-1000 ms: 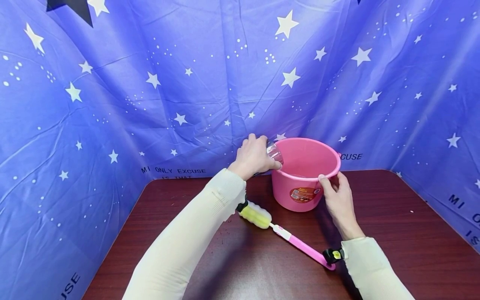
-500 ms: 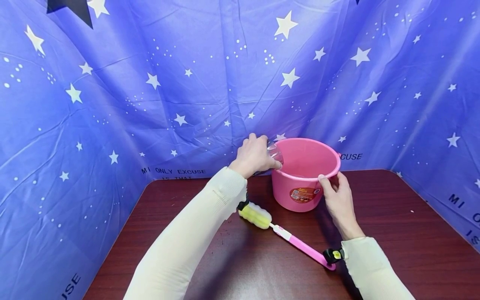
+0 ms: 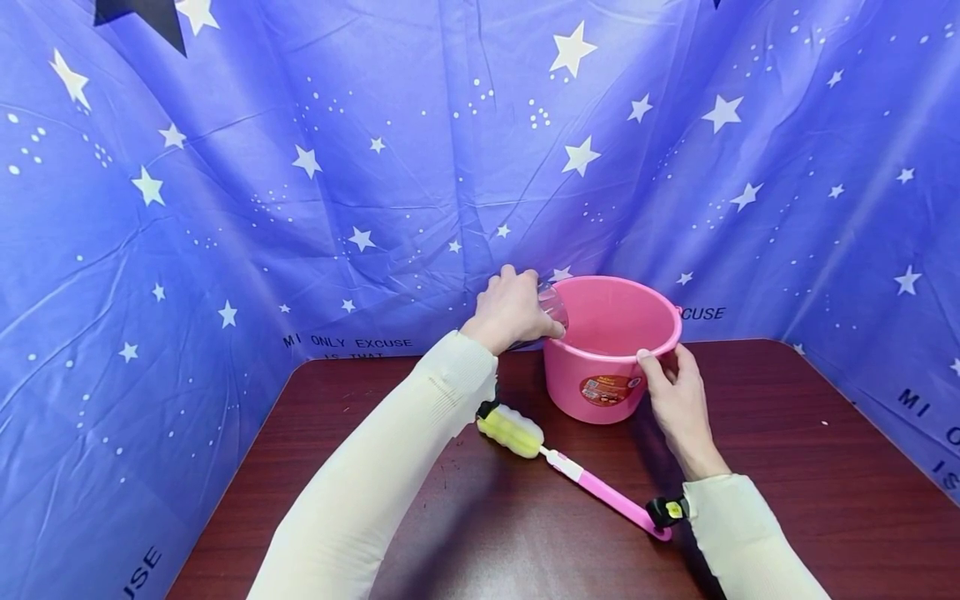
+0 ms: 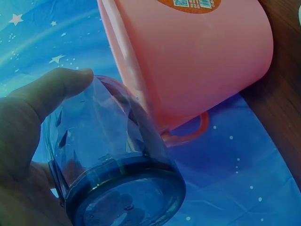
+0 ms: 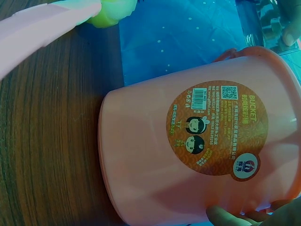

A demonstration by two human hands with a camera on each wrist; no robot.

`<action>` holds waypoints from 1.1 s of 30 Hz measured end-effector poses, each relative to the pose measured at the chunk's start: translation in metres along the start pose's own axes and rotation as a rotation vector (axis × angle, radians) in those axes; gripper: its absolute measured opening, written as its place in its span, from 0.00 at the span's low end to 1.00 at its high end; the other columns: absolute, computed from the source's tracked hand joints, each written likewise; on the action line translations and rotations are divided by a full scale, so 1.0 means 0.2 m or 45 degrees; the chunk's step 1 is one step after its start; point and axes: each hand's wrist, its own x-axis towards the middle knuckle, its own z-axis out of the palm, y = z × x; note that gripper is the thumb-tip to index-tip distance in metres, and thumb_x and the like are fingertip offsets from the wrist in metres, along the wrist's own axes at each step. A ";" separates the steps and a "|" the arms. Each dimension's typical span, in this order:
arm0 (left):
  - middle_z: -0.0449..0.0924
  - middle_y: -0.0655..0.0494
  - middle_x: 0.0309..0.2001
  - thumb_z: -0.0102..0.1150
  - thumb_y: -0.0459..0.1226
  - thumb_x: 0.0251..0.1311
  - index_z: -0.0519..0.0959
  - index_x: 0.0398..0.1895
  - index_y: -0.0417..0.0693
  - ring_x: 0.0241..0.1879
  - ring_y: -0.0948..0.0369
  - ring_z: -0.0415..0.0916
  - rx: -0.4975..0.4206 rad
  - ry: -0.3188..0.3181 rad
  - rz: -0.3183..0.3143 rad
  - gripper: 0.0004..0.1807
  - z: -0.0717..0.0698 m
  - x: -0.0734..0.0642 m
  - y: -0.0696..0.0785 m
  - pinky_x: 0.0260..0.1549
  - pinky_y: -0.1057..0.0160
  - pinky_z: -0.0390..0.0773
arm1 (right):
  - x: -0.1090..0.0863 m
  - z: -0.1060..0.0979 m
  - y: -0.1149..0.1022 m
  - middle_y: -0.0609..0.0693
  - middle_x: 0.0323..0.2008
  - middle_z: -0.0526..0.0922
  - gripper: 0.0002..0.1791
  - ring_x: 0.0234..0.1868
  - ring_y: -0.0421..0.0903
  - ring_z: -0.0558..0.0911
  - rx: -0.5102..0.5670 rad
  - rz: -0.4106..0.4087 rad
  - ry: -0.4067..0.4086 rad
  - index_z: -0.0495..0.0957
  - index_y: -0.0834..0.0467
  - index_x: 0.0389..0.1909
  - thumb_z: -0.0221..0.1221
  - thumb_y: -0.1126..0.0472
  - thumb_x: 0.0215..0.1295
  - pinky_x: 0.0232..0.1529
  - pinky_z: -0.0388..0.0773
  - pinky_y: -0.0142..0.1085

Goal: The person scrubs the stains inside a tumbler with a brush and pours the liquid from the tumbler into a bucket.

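Observation:
My left hand grips a clear faceted glass, tipped over the left rim of a pink bucket. In the left wrist view the glass's thick base faces the camera, and its mouth lies at the bucket's rim. My right hand holds the bucket's near right rim, thumb outside near the label. The bucket stands upright on the table. In front of it lies a sponge bottle brush with a yellow and white head and a pink handle; its handle end passes beside the right wrist strap.
The dark red wooden table reaches back to a blue star-printed cloth that hangs behind and at both sides. A small pink lug juts from the bucket's rim. A tiny white speck lies on the right of the table.
My left hand and the glass have shifted very slightly right over the bucket's rim. The right hand, the bucket and the brush stay where they were.

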 end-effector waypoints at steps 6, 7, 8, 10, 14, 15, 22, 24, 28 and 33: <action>0.67 0.51 0.46 0.72 0.61 0.37 0.73 0.55 0.50 0.48 0.52 0.68 0.015 -0.003 0.008 0.42 -0.01 0.00 0.01 0.47 0.49 0.72 | 0.00 0.00 0.00 0.59 0.62 0.67 0.32 0.61 0.53 0.69 0.020 -0.001 -0.011 0.60 0.64 0.67 0.55 0.52 0.68 0.63 0.65 0.44; 0.67 0.51 0.46 0.72 0.61 0.37 0.73 0.54 0.50 0.48 0.52 0.68 0.019 -0.008 0.008 0.42 -0.01 0.00 0.01 0.47 0.49 0.72 | 0.00 0.00 0.00 0.60 0.62 0.67 0.32 0.62 0.53 0.69 0.023 -0.002 -0.012 0.60 0.64 0.67 0.55 0.52 0.68 0.64 0.64 0.44; 0.67 0.50 0.46 0.72 0.61 0.37 0.73 0.54 0.50 0.48 0.52 0.68 0.022 -0.013 0.008 0.42 -0.01 0.00 0.01 0.47 0.49 0.72 | 0.00 0.00 0.00 0.60 0.62 0.67 0.32 0.62 0.53 0.68 0.025 -0.002 -0.014 0.60 0.64 0.67 0.55 0.52 0.68 0.64 0.64 0.45; 0.67 0.50 0.46 0.72 0.61 0.37 0.73 0.54 0.50 0.48 0.51 0.69 0.027 -0.021 0.004 0.42 -0.01 0.00 0.01 0.47 0.49 0.72 | 0.00 0.00 0.00 0.60 0.62 0.67 0.33 0.62 0.53 0.68 0.025 -0.003 -0.014 0.60 0.64 0.67 0.55 0.52 0.68 0.64 0.64 0.45; 0.67 0.50 0.47 0.72 0.62 0.36 0.73 0.55 0.50 0.49 0.51 0.69 0.034 -0.039 -0.006 0.43 -0.02 0.01 0.01 0.47 0.49 0.72 | 0.00 0.00 0.00 0.60 0.62 0.67 0.33 0.62 0.53 0.68 0.018 0.002 -0.012 0.59 0.64 0.67 0.55 0.52 0.68 0.64 0.64 0.45; 0.67 0.50 0.47 0.72 0.62 0.36 0.73 0.55 0.50 0.49 0.51 0.69 0.035 -0.042 -0.007 0.43 -0.02 0.01 0.01 0.47 0.49 0.72 | 0.00 0.00 0.00 0.60 0.62 0.67 0.33 0.62 0.53 0.68 0.016 0.003 -0.011 0.59 0.64 0.67 0.55 0.52 0.68 0.64 0.64 0.45; 0.66 0.50 0.47 0.72 0.62 0.35 0.73 0.55 0.51 0.49 0.51 0.69 0.028 -0.058 -0.006 0.43 -0.02 0.02 0.02 0.47 0.50 0.73 | 0.00 0.00 0.00 0.60 0.63 0.67 0.33 0.62 0.53 0.68 0.015 0.002 -0.009 0.59 0.64 0.67 0.55 0.52 0.68 0.64 0.64 0.45; 0.66 0.50 0.47 0.72 0.62 0.35 0.74 0.54 0.51 0.49 0.51 0.69 0.030 -0.062 -0.001 0.43 -0.03 0.02 0.02 0.47 0.50 0.73 | 0.00 0.00 0.00 0.60 0.63 0.66 0.33 0.63 0.53 0.67 0.017 -0.001 -0.011 0.59 0.64 0.67 0.55 0.52 0.68 0.65 0.63 0.46; 0.66 0.50 0.46 0.73 0.61 0.35 0.74 0.53 0.50 0.49 0.51 0.68 0.033 -0.067 0.008 0.42 -0.03 0.02 0.02 0.48 0.49 0.72 | 0.00 0.00 0.00 0.60 0.64 0.66 0.33 0.63 0.53 0.67 0.011 -0.001 -0.010 0.59 0.64 0.68 0.56 0.52 0.68 0.65 0.62 0.47; 0.66 0.50 0.46 0.73 0.61 0.36 0.74 0.54 0.50 0.49 0.50 0.68 0.031 -0.072 0.015 0.41 -0.04 0.02 0.03 0.48 0.47 0.72 | 0.00 0.00 0.00 0.59 0.63 0.66 0.33 0.63 0.53 0.67 0.014 0.004 -0.010 0.59 0.63 0.68 0.55 0.52 0.68 0.65 0.62 0.46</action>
